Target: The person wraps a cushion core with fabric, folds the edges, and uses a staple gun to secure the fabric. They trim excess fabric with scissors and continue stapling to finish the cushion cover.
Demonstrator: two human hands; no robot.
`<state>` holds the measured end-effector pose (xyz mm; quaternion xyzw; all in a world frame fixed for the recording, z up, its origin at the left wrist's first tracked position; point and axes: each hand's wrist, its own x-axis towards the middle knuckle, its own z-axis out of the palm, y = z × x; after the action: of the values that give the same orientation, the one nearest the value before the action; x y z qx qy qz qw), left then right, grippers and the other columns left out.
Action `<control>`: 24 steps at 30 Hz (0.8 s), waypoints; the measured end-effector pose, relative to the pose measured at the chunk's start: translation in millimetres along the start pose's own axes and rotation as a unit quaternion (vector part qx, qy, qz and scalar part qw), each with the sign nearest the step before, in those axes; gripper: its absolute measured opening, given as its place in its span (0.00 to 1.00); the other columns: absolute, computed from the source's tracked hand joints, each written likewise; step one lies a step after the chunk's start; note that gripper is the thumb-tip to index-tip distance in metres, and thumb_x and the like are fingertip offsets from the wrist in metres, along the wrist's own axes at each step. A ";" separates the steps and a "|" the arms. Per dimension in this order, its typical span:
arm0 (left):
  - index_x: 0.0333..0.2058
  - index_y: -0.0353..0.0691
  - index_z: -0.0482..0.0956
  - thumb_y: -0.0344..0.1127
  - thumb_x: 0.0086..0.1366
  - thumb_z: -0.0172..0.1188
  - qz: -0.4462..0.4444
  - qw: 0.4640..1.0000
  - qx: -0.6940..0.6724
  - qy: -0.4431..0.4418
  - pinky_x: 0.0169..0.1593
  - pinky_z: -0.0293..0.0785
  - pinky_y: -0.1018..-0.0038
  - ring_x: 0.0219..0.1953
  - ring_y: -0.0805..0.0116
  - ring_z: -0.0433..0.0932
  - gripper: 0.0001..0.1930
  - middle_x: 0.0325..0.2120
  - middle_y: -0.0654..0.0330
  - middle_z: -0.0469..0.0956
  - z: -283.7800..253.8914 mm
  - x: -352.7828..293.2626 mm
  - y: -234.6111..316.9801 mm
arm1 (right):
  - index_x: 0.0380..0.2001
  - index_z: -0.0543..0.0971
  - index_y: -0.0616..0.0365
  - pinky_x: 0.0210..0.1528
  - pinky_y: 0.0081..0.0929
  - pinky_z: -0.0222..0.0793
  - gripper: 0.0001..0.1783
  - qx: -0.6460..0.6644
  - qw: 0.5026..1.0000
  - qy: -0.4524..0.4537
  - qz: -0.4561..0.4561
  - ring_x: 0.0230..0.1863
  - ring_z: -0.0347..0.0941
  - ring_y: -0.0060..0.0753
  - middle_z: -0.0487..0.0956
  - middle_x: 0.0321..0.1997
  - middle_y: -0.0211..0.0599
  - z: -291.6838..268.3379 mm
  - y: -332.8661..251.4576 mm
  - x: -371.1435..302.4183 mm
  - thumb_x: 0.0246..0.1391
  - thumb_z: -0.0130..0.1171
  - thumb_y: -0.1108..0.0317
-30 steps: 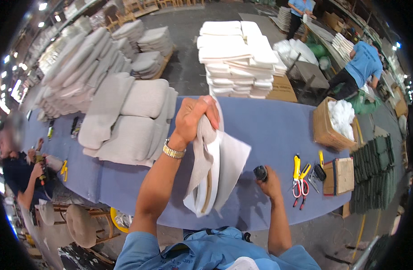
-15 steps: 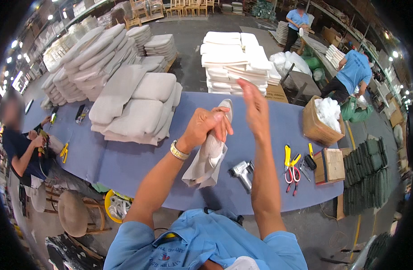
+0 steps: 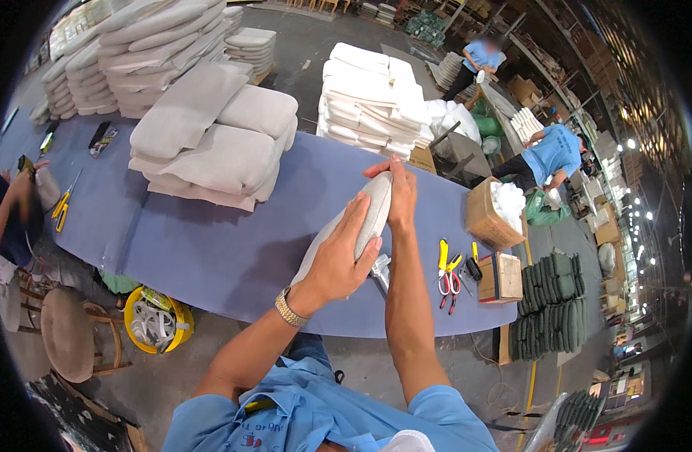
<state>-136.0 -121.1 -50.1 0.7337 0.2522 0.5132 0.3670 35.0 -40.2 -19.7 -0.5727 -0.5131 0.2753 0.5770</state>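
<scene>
A light grey padded seat cushion (image 3: 376, 202) stands on edge above the blue-topped table, held between my two hands. My left hand (image 3: 340, 260) lies along its near left face, fingers stretched forward and thumb apart. My right hand (image 3: 402, 194) cups the far right side, with fingertips curled over the top end. The cushion's underside is hidden from me. Just beneath my right forearm a metal staple gun (image 3: 380, 271) lies on the table, partly covered by the arm.
Grey cushions (image 3: 210, 169) are piled to the left, white pads (image 3: 368, 105) beyond the table. Scissors (image 3: 449, 283), a yellow-handled tool (image 3: 442, 252), a small carton (image 3: 501, 277) and a box of white stuffing (image 3: 493, 218) are at right. A co-worker's arm (image 3: 10, 207) shows far left.
My right hand, raised apart from the cushion before, is now against it. The cushion has turned to show its broad padded side, and my left hand has flattened along it. The view has shifted.
</scene>
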 end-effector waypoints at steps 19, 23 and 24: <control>0.69 0.21 0.54 0.43 0.66 0.63 -0.159 0.971 0.007 -0.180 0.71 0.60 0.62 0.70 0.38 0.63 0.42 0.68 0.29 0.59 -42.0 22.0 25.9 | 0.29 0.87 0.65 0.39 0.34 0.70 0.40 -0.011 0.990 0.136 0.024 0.30 0.75 0.34 0.82 0.26 0.40 13.9 8.8 -25.9 0.72 0.38 0.41; 0.70 0.22 0.52 0.39 0.66 0.60 -0.054 0.988 0.009 -0.147 0.71 0.59 0.62 0.70 0.43 0.63 0.41 0.68 0.31 0.61 -23.9 21.3 0.9 | 0.40 0.85 0.65 0.47 0.32 0.69 0.32 0.025 0.983 0.175 -0.038 0.38 0.72 0.31 0.81 0.38 0.38 15.7 13.5 -27.4 0.71 0.43 0.46; 0.70 0.22 0.51 0.37 0.66 0.60 -0.024 0.990 0.004 -0.138 0.71 0.59 0.63 0.71 0.44 0.63 0.41 0.67 0.32 0.61 -20.7 18.1 -3.4 | 0.50 0.82 0.63 0.58 0.32 0.65 0.30 0.016 0.990 0.141 -0.025 0.51 0.72 0.35 0.80 0.52 0.44 13.3 12.3 -31.8 0.71 0.44 0.46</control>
<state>-149.2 -99.8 -38.3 0.7927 0.2192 0.3970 0.4074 16.0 -61.6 -42.5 -0.5838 -0.4365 0.1854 0.6590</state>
